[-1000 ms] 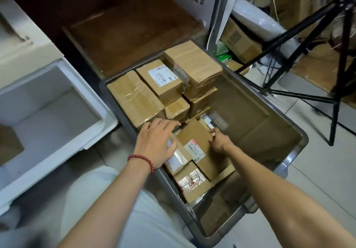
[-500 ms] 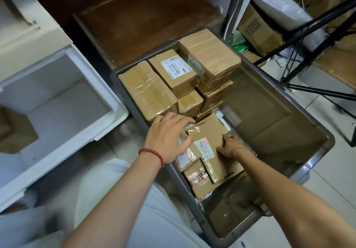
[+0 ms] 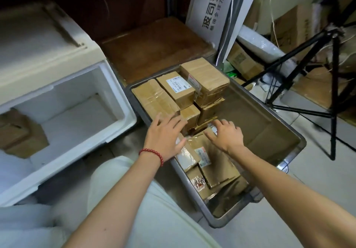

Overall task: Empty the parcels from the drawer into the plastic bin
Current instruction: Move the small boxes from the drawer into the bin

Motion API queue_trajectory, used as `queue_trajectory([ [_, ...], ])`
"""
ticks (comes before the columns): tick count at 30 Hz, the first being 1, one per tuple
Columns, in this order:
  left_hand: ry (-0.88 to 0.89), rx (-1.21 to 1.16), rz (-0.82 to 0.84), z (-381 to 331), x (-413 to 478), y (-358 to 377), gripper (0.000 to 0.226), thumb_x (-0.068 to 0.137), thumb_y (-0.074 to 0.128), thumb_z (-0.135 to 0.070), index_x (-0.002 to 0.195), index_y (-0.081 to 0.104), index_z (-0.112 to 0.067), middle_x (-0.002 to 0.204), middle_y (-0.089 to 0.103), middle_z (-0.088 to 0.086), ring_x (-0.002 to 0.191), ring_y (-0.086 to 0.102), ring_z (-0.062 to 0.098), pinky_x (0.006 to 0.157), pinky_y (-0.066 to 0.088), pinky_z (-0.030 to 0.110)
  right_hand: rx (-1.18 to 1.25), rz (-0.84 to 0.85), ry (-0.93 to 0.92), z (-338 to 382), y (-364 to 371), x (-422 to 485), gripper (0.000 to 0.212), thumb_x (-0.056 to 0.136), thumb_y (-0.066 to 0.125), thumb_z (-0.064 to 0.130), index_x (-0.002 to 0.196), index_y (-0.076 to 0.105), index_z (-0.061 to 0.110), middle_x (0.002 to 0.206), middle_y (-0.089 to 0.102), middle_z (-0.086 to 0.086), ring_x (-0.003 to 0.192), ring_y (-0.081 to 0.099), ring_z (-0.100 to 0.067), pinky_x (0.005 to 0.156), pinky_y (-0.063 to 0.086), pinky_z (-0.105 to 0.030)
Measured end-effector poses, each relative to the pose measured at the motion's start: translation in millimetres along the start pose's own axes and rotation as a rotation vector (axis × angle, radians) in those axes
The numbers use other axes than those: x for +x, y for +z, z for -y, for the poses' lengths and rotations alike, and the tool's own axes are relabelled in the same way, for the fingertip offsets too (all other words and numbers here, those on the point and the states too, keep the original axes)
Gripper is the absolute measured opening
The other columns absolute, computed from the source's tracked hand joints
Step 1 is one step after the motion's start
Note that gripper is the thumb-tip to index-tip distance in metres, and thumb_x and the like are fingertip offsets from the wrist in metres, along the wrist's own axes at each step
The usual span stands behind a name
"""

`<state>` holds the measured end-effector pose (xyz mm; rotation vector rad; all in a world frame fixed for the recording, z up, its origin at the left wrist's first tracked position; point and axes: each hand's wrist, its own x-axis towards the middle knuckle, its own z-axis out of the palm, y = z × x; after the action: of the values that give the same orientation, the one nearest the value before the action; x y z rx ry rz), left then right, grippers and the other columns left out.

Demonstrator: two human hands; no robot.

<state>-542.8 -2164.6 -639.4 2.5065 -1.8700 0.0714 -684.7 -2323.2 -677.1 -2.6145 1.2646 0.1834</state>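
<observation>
Hovering just above the flat parcel (image 3: 212, 163) in the grey bin (image 3: 250, 116), left hand (image 3: 163, 138) and right hand (image 3: 228, 137) spread empty fingers (image 3: 224, 123).

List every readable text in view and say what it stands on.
"波司登": large print on the white carton leaning at the back.
Smaller line beside it: too blurred to read surely.
White label on the boxed parcel: too small to read.
Label on the flat parcel: blurred.

Dim indoor light, dark upper left (deep shadow); wide-angle bending at edges, slight softness.
</observation>
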Motion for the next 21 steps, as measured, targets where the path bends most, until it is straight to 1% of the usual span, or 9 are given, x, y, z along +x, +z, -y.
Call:
queue_trajectory([
  [1,-0.076,-0.029,-0.003,7,-6,-6,0.057,0.093,0.038,-0.054,0.145,0.032,-0.031,0.152,0.033,-0.006,0.143,0.022,0.015,0.116,0.009,0.044,0.002,-0.02,-0.017,7,-8,-1,0.058,0.093,0.04,0.059,0.14,0.044,0.024,0.139,0.049,-0.005,0.13,0.042,-0.026,0.104,0.036,-0.043],
  [3,-0.247,-0.098,-0.004,25,-20,-19,0.06,0.093,0.038,-0.057,0.146,0.028,-0.032,0.154,0.029,-0.007,0.145,0.017,0.015,0.117,0.005,0.045,0.015,-0.057,-0.056,24,-23,-3,0.058,0.093,0.041,0.059,0.139,0.045,0.024,0.138,0.05,-0.005,0.129,0.043,-0.026,0.103,0.037,-0.044],
  [6,-0.415,-0.149,0.005,59,-51,-40,0.061,0.093,0.04,-0.058,0.147,0.026,-0.032,0.154,0.031,-0.007,0.145,0.018,0.016,0.117,0.007,0.047,0.024,-0.117,-0.149,60,-44,-8,0.059,0.093,0.041,0.06,0.139,0.046,0.024,0.139,0.05,-0.005,0.129,0.044,-0.027,0.103,0.037,-0.044],
  [8,-0.498,-0.135,0.002,82,-78,-53,0.061,0.093,0.042,-0.056,0.147,0.026,-0.032,0.153,0.032,-0.006,0.145,0.019,0.017,0.117,0.009,0.047,0.048,-0.131,-0.221,91,-56,-13,0.059,0.092,0.041,0.061,0.138,0.046,0.024,0.14,0.049,-0.006,0.129,0.043,-0.028,0.104,0.038,-0.046],
  [11,-0.621,-0.117,-0.008,112,-123,-65,0.064,0.092,0.044,-0.055,0.148,0.025,-0.03,0.154,0.031,-0.005,0.145,0.019,0.017,0.117,0.011,0.045,0.083,-0.098,-0.326,147,-68,-25,0.057,0.091,0.041,0.064,0.134,0.048,0.028,0.138,0.051,-0.004,0.127,0.046,-0.027,0.103,0.039,-0.047],
  [14,-0.729,-0.092,-0.023,133,-165,-74,0.065,0.092,0.044,-0.055,0.148,0.024,-0.029,0.153,0.031,-0.004,0.144,0.021,0.017,0.116,0.015,0.044,0.09,-0.098,-0.45,202,-69,-44,0.058,0.09,0.041,0.066,0.134,0.048,0.028,0.135,0.052,-0.003,0.122,0.049,-0.025,0.095,0.046,-0.042],
  [15,-0.758,-0.083,-0.028,138,-178,-75,0.066,0.092,0.044,-0.055,0.148,0.024,-0.028,0.153,0.032,-0.004,0.144,0.022,0.017,0.116,0.017,0.043,0.106,-0.1,-0.493,219,-66,-50,0.058,0.091,0.042,0.065,0.134,0.048,0.028,0.136,0.051,-0.003,0.122,0.049,-0.026,0.094,0.046,-0.041],
  [17,-0.805,-0.069,-0.033,147,-202,-76,0.066,0.092,0.045,-0.055,0.148,0.025,-0.027,0.152,0.034,-0.003,0.142,0.025,0.018,0.114,0.021,0.042,0.136,-0.088,-0.56,249,-59,-63,0.056,0.092,0.043,0.062,0.134,0.049,0.027,0.14,0.048,-0.004,0.126,0.045,-0.026,0.097,0.042,-0.04],
  [21,-0.915,-0.086,-0.012,165,-231,-71,0.069,0.091,0.048,-0.054,0.148,0.025,-0.024,0.151,0.036,0.0,0.138,0.032,0.021,0.108,0.031,0.041,0.163,-0.053,-0.626,302,-43,-85,0.057,0.092,0.043,0.061,0.136,0.047,0.025,0.141,0.045,-0.005,0.13,0.041,-0.027,0.1,0.038,-0.041],
])
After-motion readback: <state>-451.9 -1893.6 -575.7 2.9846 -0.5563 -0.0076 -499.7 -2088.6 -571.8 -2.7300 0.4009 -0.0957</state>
